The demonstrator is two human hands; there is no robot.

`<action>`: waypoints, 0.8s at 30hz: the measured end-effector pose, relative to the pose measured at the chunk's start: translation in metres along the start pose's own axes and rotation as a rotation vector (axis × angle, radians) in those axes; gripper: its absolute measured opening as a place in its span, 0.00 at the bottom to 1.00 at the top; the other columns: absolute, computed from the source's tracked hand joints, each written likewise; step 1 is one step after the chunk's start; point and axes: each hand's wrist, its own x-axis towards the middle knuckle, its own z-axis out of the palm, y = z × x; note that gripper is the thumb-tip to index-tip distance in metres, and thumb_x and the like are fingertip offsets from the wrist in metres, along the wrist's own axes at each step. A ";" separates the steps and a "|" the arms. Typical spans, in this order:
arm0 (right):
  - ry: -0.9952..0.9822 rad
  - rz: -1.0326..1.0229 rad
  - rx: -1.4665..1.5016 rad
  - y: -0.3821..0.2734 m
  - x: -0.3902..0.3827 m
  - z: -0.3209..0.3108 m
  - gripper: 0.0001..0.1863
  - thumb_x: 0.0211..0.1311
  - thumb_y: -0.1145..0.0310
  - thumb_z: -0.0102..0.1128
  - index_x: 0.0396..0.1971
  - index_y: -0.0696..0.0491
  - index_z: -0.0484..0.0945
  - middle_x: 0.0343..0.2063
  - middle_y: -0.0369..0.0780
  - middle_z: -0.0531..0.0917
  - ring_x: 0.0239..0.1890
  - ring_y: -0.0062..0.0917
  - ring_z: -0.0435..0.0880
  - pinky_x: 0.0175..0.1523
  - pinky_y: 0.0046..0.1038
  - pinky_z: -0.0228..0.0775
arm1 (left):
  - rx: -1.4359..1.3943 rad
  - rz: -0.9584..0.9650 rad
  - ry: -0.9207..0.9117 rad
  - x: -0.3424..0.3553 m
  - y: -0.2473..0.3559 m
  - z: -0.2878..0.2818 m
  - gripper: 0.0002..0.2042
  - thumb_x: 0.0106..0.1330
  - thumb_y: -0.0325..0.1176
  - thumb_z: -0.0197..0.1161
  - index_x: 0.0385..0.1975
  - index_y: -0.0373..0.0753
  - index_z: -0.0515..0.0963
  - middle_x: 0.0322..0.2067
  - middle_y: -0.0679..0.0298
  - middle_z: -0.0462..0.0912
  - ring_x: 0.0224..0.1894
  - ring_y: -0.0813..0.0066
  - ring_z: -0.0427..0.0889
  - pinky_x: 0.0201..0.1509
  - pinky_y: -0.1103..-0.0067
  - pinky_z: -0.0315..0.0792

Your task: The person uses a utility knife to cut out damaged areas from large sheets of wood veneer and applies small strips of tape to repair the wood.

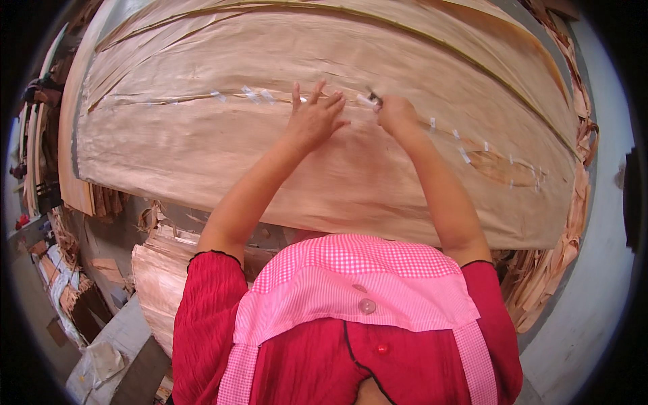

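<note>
On my feed the wearer has on a crimson top of thin, crinkled cloth. I see its left sleeve toward 8 o'clock and its right sleeve toward 4, both short, each ending in a narrow black edging. Over it sits a pink-and-white apron, gingham checks on one part and a band of fine stripes beside it. Checked straps show at 7 o'clock and between 4 and 5. Near 5 o'clock I make out a round, translucent button on the stripes and a glossy red button on the top. Black piping trims the neckline at 6 o'clock.
</note>
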 end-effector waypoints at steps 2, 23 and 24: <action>0.068 0.014 -0.132 -0.008 0.007 -0.002 0.05 0.53 0.72 0.56 0.26 0.59 0.75 0.18 0.42 0.78 0.13 0.21 0.73 0.17 0.24 0.67 | -0.195 -0.142 -0.203 0.020 -0.018 -0.007 0.17 0.57 0.45 0.55 0.46 0.51 0.73 0.55 0.75 0.66 0.58 0.66 0.60 0.60 0.53 0.40; -0.099 0.113 0.363 0.035 -0.051 -0.059 0.09 0.56 0.69 0.52 0.34 0.60 0.72 0.23 0.42 0.78 0.16 0.17 0.72 0.22 0.21 0.69 | -0.202 -0.280 0.488 -0.048 -0.080 -0.055 0.14 0.56 0.27 0.55 0.43 0.38 0.74 0.48 0.60 0.73 0.55 0.56 0.64 0.61 0.68 0.51; -0.070 0.142 0.387 0.044 -0.055 -0.056 0.10 0.57 0.70 0.51 0.35 0.60 0.72 0.23 0.42 0.78 0.16 0.17 0.72 0.22 0.21 0.69 | -0.107 -0.293 0.274 -0.070 -0.069 -0.048 0.16 0.53 0.26 0.58 0.44 0.40 0.73 0.49 0.62 0.72 0.58 0.57 0.61 0.61 0.64 0.49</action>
